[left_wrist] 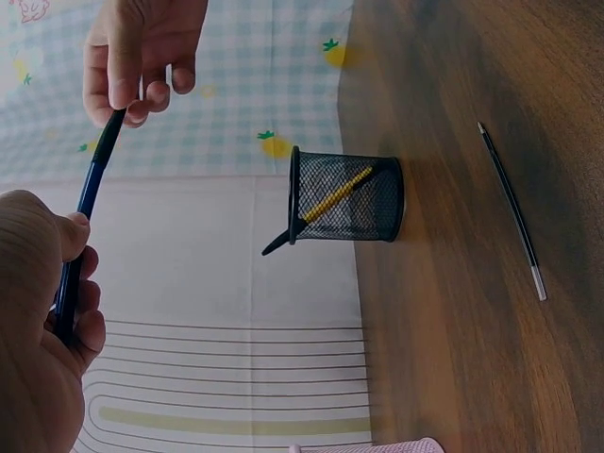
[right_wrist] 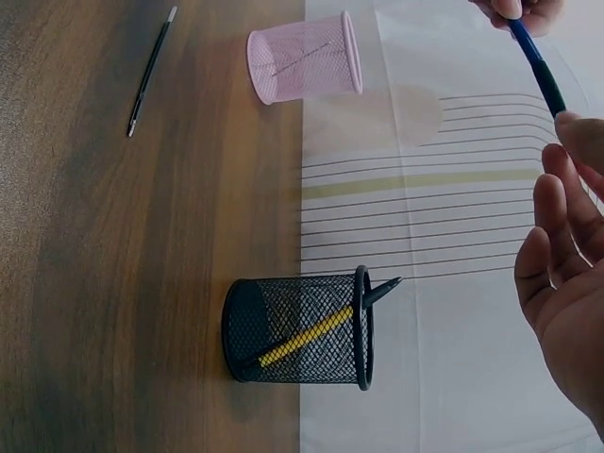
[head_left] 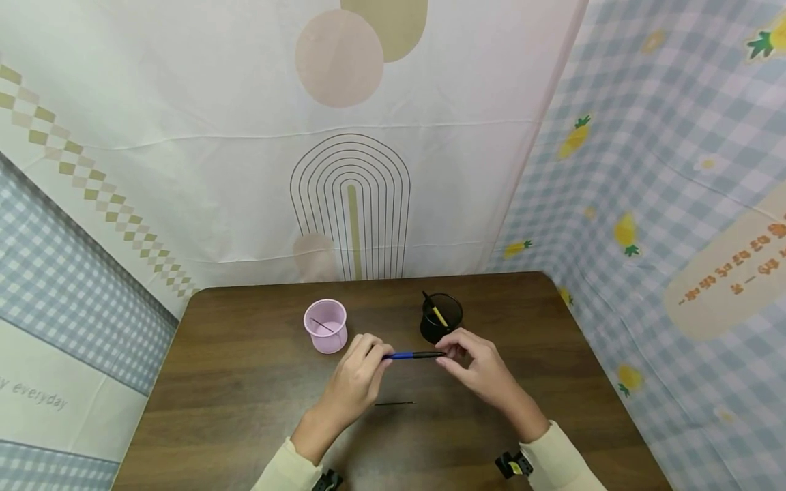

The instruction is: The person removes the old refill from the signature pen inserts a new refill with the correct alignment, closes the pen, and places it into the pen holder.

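A blue pen (head_left: pixel 402 355) with a black grip section is held level above the table between both hands. My left hand (head_left: pixel 355 378) grips its blue barrel, thumb against the side in the left wrist view. At the black end, the thumb and fingertips of my right hand (head_left: pixel 482 368) pinch the pen, hiding its tip. Below the hands a thin dark pen refill (left_wrist: pixel 512 209) with a pale end lies on the wood. Behind the right hand stands a black mesh pen cup (right_wrist: pixel 247 330), with a yellow and black pen (right_wrist: pixel 307 337) leaning inside it.
A pink mesh cup (head_left: pixel 326 343) stands at the back left of the wooden table (head_left: pixel 233 389), with a thin dark stick (head_left: pixel 322 325) in it. Patterned cloths (head_left: pixel 215 184) hang behind the table and along its sides.
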Demonstrator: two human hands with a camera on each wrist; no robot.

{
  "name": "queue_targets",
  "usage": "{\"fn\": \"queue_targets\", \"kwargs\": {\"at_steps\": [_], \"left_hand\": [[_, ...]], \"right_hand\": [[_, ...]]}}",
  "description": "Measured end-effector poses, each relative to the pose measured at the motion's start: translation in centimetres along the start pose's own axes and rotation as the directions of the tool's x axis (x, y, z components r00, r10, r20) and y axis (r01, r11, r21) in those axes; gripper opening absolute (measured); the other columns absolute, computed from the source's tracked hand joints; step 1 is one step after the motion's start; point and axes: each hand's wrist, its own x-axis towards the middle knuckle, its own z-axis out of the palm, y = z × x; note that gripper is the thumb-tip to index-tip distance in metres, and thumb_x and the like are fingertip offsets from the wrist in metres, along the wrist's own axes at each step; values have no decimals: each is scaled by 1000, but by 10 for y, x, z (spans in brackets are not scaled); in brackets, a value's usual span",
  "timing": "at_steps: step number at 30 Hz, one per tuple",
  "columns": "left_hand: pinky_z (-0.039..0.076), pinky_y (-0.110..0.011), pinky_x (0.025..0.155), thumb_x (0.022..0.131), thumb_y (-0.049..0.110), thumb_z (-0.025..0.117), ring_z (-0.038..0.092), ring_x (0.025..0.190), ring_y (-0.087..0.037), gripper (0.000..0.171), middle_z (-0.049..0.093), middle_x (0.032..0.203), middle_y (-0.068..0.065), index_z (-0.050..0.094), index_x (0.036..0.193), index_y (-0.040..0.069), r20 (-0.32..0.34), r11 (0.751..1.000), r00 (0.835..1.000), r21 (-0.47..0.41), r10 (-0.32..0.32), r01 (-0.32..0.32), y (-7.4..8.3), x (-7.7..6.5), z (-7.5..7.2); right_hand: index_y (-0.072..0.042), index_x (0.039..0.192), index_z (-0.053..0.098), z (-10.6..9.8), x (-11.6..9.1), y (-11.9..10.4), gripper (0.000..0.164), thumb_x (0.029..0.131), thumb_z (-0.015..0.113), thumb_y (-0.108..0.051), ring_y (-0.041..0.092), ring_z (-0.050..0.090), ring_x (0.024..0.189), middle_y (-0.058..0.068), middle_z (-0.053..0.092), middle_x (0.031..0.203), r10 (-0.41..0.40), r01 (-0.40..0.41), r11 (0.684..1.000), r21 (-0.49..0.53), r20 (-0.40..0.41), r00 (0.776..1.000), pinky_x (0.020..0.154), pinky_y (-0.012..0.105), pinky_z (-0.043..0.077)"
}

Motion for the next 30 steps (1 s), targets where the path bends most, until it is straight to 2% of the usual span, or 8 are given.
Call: {"fn": "queue_targets", "kwargs": {"at_steps": [5,9,13,17,24,30], "left_hand": [[51,-28,80,99,5,64,57,92,-20,6,59,98,-4,68,102,3,1,1000,1000,-1,-3,3,0,0,0],[51,-28,80,100,5,63,57,92,-20,7,59,98,-4,68,102,2,-2,1000,1000,-1,-2,2,1,0,0],[51,-28,79,97,3,66,57,92,-20,6,59,97,-5,68,102,2,-7,1000,1000,2,3,-3,1,1,0],[51,-28,78,92,0,69,57,90,-21,9,59,96,-5,68,101,1,-15,1000,1000,9,9,-9,0,2,0],[51,-28,78,94,1,68,57,90,-21,8,59,97,-5,68,102,1,-10,1000,1000,12,6,-5,1,1,-1],[50,-28,77,94,2,68,57,89,-20,7,60,97,-5,68,102,2,-9,1000,1000,13,-2,2,0,1,-1]], "right_hand": [[-16,100,70,2,-1,2,33,78,85,3,9,60,75,-3,69,91,-20,20,1000,-12,-31,999,63,29,54],[-16,98,71,4,-2,4,30,79,84,3,9,60,75,-3,70,90,-4,4,1000,-11,-32,999,64,25,53],[-17,98,74,4,-1,3,26,83,82,2,9,61,74,-3,70,89,11,-10,1000,6,-23,1000,64,20,52],[-18,99,75,4,-1,1,22,87,79,0,5,61,73,-5,71,90,15,-15,1000,12,-13,1000,62,19,52],[-19,96,74,6,-2,2,14,94,73,-6,-1,58,73,-9,70,90,70,-70,997,-10,25,997,61,21,53],[-19,94,74,6,-1,0,13,97,69,-7,0,62,74,-7,70,87,113,-113,994,-4,45,993,61,22,54]]}}
